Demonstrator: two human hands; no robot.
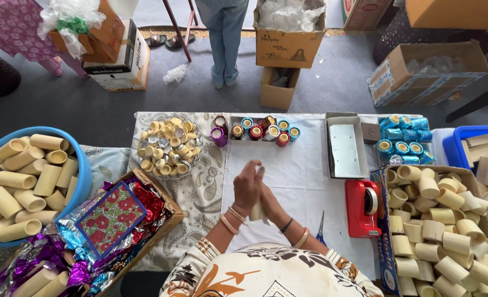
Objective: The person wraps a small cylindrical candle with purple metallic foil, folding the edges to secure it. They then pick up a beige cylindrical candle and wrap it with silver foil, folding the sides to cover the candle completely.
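Your left hand (248, 184) and right hand (270, 202) meet over the white cloth (304, 181) at the middle of the table. Together they close around 1 pale cardboard tube (259, 212), held upright between them; the left hand's fingers curl over its top, where a bit of pale wrapping shows, and the right palm presses against its side. How tightly each grips, you cannot tell. Beyond your hands sits a row of finished foil-wrapped rolls (266, 131), with a glass plate of round caps (167, 146) to its left. A red tape dispenser (363, 206) stands to your right, beside a box of bare tubes (442, 231).
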